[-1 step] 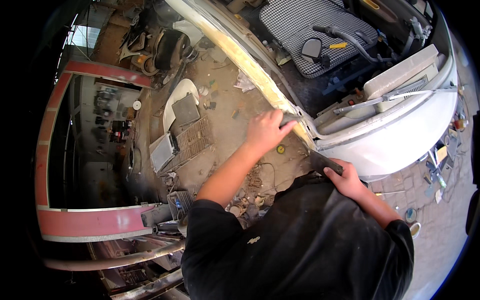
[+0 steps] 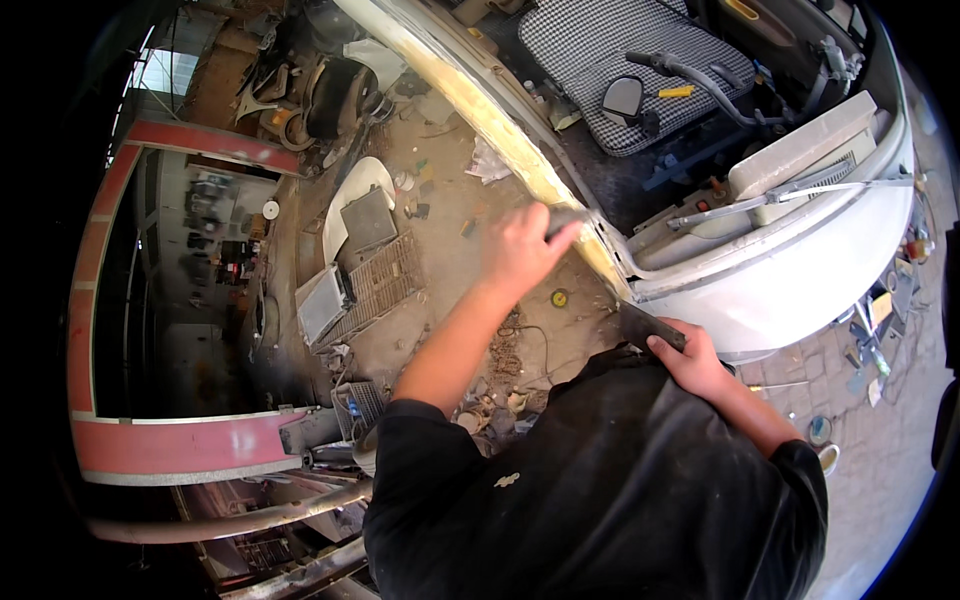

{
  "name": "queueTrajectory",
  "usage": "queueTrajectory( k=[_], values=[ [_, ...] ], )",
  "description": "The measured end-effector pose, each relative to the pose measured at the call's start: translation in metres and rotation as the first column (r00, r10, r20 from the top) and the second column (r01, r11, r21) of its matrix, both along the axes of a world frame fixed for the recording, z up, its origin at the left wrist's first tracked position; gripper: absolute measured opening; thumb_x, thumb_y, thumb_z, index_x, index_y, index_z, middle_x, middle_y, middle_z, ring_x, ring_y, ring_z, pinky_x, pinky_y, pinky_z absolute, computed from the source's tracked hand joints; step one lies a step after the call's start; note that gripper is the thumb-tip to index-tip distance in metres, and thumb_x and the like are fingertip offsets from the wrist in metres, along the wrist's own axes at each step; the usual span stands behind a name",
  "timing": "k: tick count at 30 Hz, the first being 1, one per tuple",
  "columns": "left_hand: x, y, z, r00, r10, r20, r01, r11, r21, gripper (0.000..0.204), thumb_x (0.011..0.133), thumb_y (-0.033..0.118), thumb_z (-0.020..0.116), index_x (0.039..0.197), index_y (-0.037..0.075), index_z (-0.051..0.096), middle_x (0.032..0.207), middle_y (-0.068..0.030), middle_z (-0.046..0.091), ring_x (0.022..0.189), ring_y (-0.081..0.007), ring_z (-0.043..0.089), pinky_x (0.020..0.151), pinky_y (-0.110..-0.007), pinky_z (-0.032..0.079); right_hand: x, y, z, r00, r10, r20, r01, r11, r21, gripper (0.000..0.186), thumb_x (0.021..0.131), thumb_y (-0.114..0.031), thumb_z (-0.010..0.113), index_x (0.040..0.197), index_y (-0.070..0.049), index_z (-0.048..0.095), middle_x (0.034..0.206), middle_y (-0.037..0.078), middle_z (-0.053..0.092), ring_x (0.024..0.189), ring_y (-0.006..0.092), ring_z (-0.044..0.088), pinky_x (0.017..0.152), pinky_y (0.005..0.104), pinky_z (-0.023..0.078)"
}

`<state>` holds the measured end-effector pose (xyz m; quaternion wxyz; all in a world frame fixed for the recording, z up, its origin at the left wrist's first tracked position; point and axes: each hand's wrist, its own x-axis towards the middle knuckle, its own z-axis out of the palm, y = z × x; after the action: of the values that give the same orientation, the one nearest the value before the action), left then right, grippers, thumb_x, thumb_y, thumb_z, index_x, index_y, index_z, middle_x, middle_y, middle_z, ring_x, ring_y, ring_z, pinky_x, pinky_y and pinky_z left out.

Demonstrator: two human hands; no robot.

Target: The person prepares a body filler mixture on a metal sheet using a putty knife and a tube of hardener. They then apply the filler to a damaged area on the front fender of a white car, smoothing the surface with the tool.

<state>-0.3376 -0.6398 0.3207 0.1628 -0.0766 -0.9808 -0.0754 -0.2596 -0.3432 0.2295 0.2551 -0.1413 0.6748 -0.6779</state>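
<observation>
Yellow-patched rail (image 2: 535, 170): runs diagonally down to the corner of the white panel (image 2: 790, 285). Left hand (image 2: 520, 247) grips a grey flat tool (image 2: 568, 217) over its lower part; contact unclear. Right hand (image 2: 692, 360) grips a dark plate (image 2: 648, 327) just beside its lower end. Probably best: edge flat, pressure even, strokes lengthwise. Count: one rail, one panel, one tool, one plate, two hands.

Big faded-red frame (image 2: 190, 443) to my left, dark space within. Bright pane (image 2: 165, 72) at upper left, bluish-white light. Dusty brown floor (image 2: 450, 280) on my left side, junk strewn about, wire grating (image 2: 385, 285) lying on it. To my right, grey block paving (image 2: 865, 455), small debris scattered, paler toward the lower corner.
</observation>
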Motion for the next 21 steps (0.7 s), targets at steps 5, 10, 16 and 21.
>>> queueTrajectory(
  k=[5, 10, 16, 21],
  values=[
    [-0.005, -0.037, -0.025, 0.95, -0.017, -0.312, 0.077, 0.98, 0.181, 0.05, 0.085, 0.047, 0.078, 0.068, 0.01, 0.049, 0.058, -0.0044, 0.058, 0.043, -0.016, 0.054, 0.038, -0.031, 0.046, -0.001, -0.014, 0.01, 1.0, -0.017, 0.021, 0.015, 0.998, 0.06, 0.027, 0.097, -0.013, 0.063, 0.119, 0.004, 0.064, 0.093, 0.011, 0.07, 0.088, 0.0128, 0.061, 0.084, 0.0297, 0.05],
    [0.021, -0.073, -0.089, 0.996, -0.078, -0.039, 0.087, 0.93, 0.356, 0.045, 0.085, 0.048, 0.078, 0.078, 0.008, 0.058, 0.066, -0.0025, 0.061, 0.06, -0.0164, 0.06, 0.057, -0.035, 0.051, -0.001, -0.027, 0.017, 0.996, -0.088, 0.014, 0.085, 0.985, 0.151, 0.027, 0.098, -0.013, 0.063, 0.118, 0.004, 0.065, 0.096, 0.009, 0.07, 0.09, 0.0116, 0.06, 0.084, 0.0287, 0.049],
    [-0.006, -0.115, -0.116, 0.941, 0.334, 0.063, 0.084, -0.409, 0.909, 0.013, 0.098, 0.021, 0.068, 0.101, 0.009, 0.064, 0.094, 0.0051, 0.066, 0.083, -0.0042, 0.058, 0.077, -0.023, 0.047, 0.003, -0.055, 0.013, 0.984, -0.176, 0.001, 0.17, 0.953, 0.251, 0.029, 0.097, -0.015, 0.064, 0.119, 0.005, 0.065, 0.099, 0.007, 0.07, 0.093, 0.0118, 0.06, 0.087, 0.029, 0.049],
    [0.006, -0.074, -0.144, 1.0, 0.006, 0.025, -0.02, -0.416, 0.909, 0.026, 0.089, 0.012, 0.078, 0.11, 0.005, 0.066, 0.102, 0.0014, 0.07, 0.087, -0.0061, 0.063, 0.081, -0.025, 0.051, 0.002, -0.072, 0.021, 0.982, -0.185, 0.023, 0.164, 0.913, 0.373, 0.034, 0.097, -0.018, 0.066, 0.121, 0.006, 0.064, 0.103, 0.008, 0.07, 0.097, 0.0129, 0.061, 0.09, 0.0293, 0.048]
  ],
)
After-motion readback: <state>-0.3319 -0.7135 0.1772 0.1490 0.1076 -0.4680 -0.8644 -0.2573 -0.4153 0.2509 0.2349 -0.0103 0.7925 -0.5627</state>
